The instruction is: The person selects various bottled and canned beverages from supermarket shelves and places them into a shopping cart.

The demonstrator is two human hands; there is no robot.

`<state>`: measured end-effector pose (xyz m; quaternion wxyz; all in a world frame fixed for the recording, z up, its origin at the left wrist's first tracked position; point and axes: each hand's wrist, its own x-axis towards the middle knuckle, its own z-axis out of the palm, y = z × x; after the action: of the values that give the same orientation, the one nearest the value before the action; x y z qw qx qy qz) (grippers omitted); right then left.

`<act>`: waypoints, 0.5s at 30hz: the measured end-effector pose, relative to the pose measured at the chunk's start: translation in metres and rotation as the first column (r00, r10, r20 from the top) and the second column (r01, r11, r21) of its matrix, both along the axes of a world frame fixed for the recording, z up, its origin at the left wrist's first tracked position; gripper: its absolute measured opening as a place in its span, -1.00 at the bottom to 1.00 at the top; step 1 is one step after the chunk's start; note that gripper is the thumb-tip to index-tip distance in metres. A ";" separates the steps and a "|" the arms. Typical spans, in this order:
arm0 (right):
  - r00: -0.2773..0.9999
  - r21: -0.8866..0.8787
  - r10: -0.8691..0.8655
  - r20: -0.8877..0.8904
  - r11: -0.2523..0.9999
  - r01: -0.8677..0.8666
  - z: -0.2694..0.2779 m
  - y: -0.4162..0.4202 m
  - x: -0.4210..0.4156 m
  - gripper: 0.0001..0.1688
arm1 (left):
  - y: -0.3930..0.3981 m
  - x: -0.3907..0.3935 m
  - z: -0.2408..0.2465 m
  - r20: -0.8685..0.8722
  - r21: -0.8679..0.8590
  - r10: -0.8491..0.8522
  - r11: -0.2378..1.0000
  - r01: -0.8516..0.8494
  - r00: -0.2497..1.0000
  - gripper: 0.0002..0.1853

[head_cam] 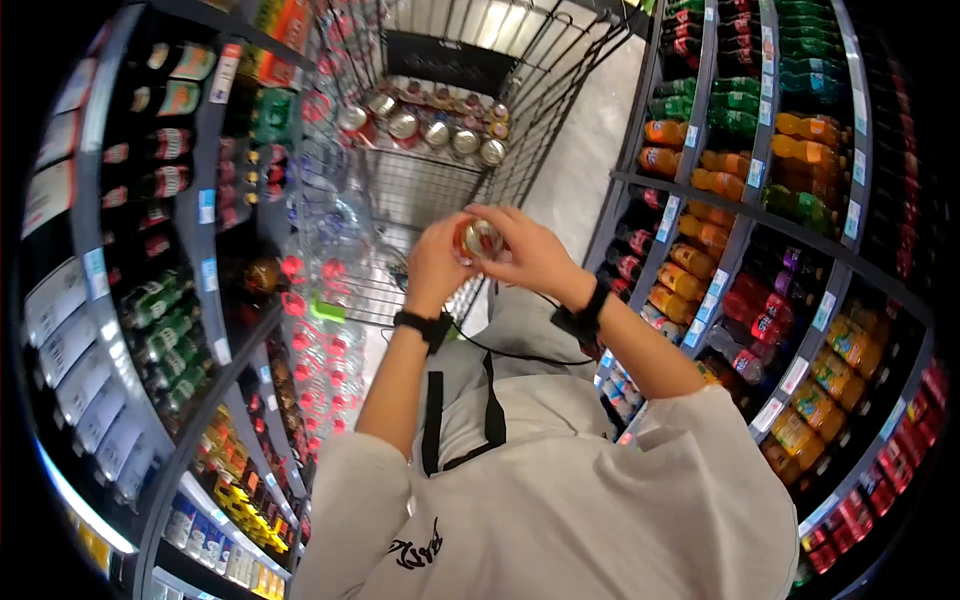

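Note:
Both of my hands are wrapped around a drink can, its silvery end facing up and its side reddish. My left hand grips it from the left. My right hand closes around the other side, and the fingers hide most of the can. Beyond my hands stands a black wire shopping cart. Toward its far end, several silver-topped cans stand in a row, with a row of smaller capped containers behind them.
Shelves of drink bottles rise close on my right. On the left, another shelf unit holds bottles and cans. Clear bottles with red caps stand between that unit and the cart. A black cable runs between my wristbands.

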<state>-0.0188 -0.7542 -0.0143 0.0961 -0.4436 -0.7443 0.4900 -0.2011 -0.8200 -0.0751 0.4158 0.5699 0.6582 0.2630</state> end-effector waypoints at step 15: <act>0.920 0.325 0.380 -0.092 0.885 -0.333 -0.095 0.043 0.048 -0.70 | 0.069 0.055 -0.280 0.264 -0.316 0.413 0.891 -0.326 0.872 -0.11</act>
<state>0.0292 -0.7115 -0.1096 0.1278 -0.2400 -0.8697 0.4119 -0.1459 -0.7506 -0.3550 0.5309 0.3214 0.7071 0.3389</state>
